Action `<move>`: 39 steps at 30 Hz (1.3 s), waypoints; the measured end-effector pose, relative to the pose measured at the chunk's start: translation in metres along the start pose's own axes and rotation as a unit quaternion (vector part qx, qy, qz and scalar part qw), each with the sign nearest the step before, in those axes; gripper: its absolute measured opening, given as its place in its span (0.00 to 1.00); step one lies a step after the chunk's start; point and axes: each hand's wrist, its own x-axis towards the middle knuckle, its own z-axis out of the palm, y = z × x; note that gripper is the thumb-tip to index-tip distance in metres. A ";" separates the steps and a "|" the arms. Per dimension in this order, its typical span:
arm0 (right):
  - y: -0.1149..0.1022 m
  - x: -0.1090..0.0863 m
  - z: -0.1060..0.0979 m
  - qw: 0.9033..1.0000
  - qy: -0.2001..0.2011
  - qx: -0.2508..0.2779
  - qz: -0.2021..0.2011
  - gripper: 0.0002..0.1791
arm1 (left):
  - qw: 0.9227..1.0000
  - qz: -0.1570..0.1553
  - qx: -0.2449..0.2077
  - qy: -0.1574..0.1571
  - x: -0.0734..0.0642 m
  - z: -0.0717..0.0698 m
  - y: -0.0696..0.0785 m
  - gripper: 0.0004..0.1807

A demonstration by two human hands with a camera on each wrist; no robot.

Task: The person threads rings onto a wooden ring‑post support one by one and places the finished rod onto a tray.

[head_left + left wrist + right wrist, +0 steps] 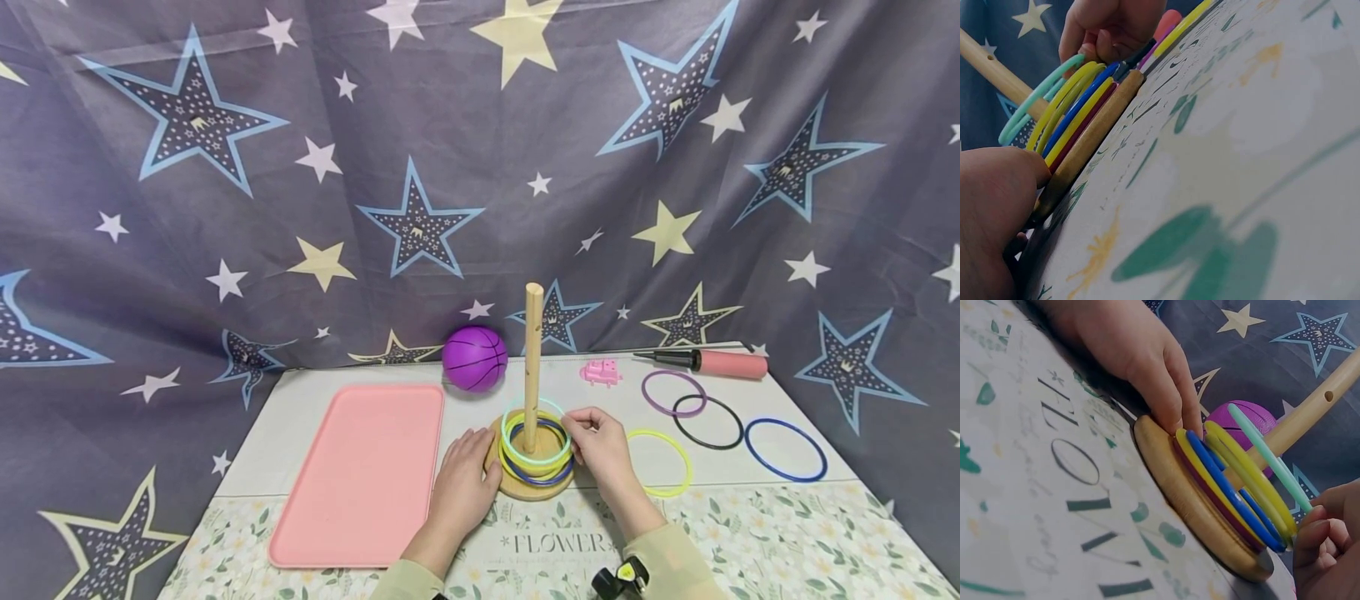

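A wooden post rises from a round wooden base. Around its foot lie several rings, among them a dark red ring, a blue ring and yellow rings. Above them a mint green ring encircles the post, tilted, its right edge pinched between thumb and finger of my right hand. On the opposite side, my left hand rests against the base and the lower rings, fingers extended.
A pink tray lies at left. Behind the post sit a purple ball and a pink toy. To the right are a pump, a purple ring, a black ring, a yellow ring and a blue ring.
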 end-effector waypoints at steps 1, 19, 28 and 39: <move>0.001 0.000 0.000 1.000 0.000 -0.001 0.001 0.08 | 1.000 0.000 0.000 0.000 0.000 0.000 0.000 0.30; 0.006 0.001 -0.002 1.000 0.003 -0.029 0.000 0.08 | 1.000 0.006 -0.002 0.008 0.000 0.000 0.000 0.29; 0.006 0.000 -0.001 0.999 0.005 -0.036 -0.004 0.07 | 1.000 0.008 -0.006 0.011 0.000 -0.002 0.003 0.29; 0.002 0.000 -0.005 1.000 0.000 -0.028 -0.008 0.08 | 1.000 0.009 -0.008 0.010 0.000 -0.002 0.002 0.29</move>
